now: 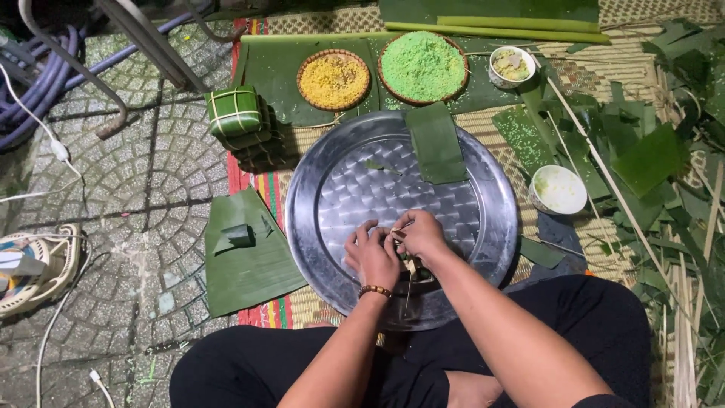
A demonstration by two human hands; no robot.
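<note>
Both hands work a small leaf-wrapped parcel at the near edge of a round metal tray: left hand clamps it steady while right hand pinches a thin bamboo tie, green rice basket waiting far beyond

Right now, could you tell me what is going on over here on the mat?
A person sits at a round metal tray with both hands together over a small leaf-wrapped bundle; the left hand and right hand work thin strips at it. A folded green leaf lies on the tray. Beyond stand a basket of yellow filling and a basket of green rice. Tied square parcels are stacked to the left.
</note>
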